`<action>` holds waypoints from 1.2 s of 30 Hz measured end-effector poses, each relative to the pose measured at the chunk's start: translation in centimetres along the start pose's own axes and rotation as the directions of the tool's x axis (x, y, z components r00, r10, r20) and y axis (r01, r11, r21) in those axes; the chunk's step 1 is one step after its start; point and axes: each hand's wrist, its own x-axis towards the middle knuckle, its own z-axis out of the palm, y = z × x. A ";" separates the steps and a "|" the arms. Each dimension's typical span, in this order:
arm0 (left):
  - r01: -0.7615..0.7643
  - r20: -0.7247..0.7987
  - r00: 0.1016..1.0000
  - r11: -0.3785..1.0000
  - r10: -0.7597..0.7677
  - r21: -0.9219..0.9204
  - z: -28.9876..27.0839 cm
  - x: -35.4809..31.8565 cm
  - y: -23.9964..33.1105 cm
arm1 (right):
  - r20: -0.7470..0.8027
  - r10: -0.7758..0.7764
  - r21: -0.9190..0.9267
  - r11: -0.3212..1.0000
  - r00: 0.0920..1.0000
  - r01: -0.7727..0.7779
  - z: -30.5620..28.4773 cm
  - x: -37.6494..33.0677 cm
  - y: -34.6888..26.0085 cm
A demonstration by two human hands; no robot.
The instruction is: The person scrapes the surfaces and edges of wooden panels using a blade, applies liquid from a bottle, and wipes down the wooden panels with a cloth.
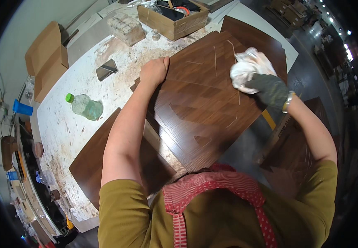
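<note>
A stack of dark brown wood-grain panels [203,99] lies in front of me, with pale lines marked on the top one. My left hand [154,71] is bare and closed on the stack's far left edge, the fingers partly hidden. My right hand [270,89], in a dark glove, is closed round a crumpled white cloth [247,70]. That cloth rests against the top panel near its right side and looks slightly blurred. Another brown panel [253,31] shows beyond the stack, and a further one [96,161] lies under my left forearm.
On the stained white table [59,136] stand a clear bottle with a green cap [86,106], a small dark block [106,69], a whitish wrapped block [126,29] and a tiny jar [155,35]. An open carton of tools [173,22] sits at the back. More boards [298,140] stand low on the right.
</note>
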 end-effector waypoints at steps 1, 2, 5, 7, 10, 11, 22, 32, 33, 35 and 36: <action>0.026 0.038 0.999 1.000 -0.026 0.005 0.1 -0.2 -0.6 | 0.040 0.216 0.072 0.973 0.976 -0.219 -1.8 -0.4 -1.6; 0.040 0.073 0.997 0.999 -0.040 0.002 0.0 -0.5 -0.8 | 0.088 0.425 0.125 0.892 0.901 -0.434 -3.9 -1.0 -3.2; -0.071 -0.125 0.991 0.989 0.054 -0.130 0.0 -0.9 -1.9 | 0.025 0.503 0.757 0.555 0.864 -0.345 -6.8 -4.4 -1.2; -0.156 -0.186 0.977 0.947 0.106 -0.279 -0.9 -1.6 0.3 | 0.025 0.490 0.824 0.483 0.872 -0.295 -5.8 -5.8 -1.9; -0.299 -0.238 0.954 0.645 0.183 -0.703 -1.1 -6.0 6.8 | 0.334 0.356 0.943 -0.116 0.873 -0.313 -1.5 -6.7 -3.5; -0.251 -0.161 0.966 0.573 0.205 -0.780 -1.2 -8.5 8.8 | 0.326 0.253 0.944 -0.132 0.911 -0.301 0.0 -5.7 -5.6; 0.092 0.052 0.982 0.219 -0.182 -0.971 -7.7 -21.1 1.7 | 0.196 -0.017 0.979 0.057 0.980 -0.195 12.5 -0.4 -20.6; 0.158 -0.386 0.599 0.576 -0.702 -0.802 -6.6 -23.6 -26.5 | 0.524 0.040 0.747 -0.501 0.851 -0.437 16.2 -1.9 -22.5; 0.150 -0.352 0.675 0.587 -0.649 -0.795 -5.7 -22.9 -28.4 | 0.470 0.067 0.782 -0.494 0.880 -0.380 16.8 -1.7 -23.5; 0.149 -0.232 0.782 0.536 -0.578 -0.831 -5.1 -20.1 -27.9 | 0.376 0.093 0.794 -0.546 0.922 -0.268 19.3 -1.8 -23.5; 0.183 -0.139 0.828 0.496 -0.543 -0.849 -5.1 -19.4 -27.9 | 0.363 0.119 0.804 -0.542 0.924 -0.246 19.3 -2.0 -23.6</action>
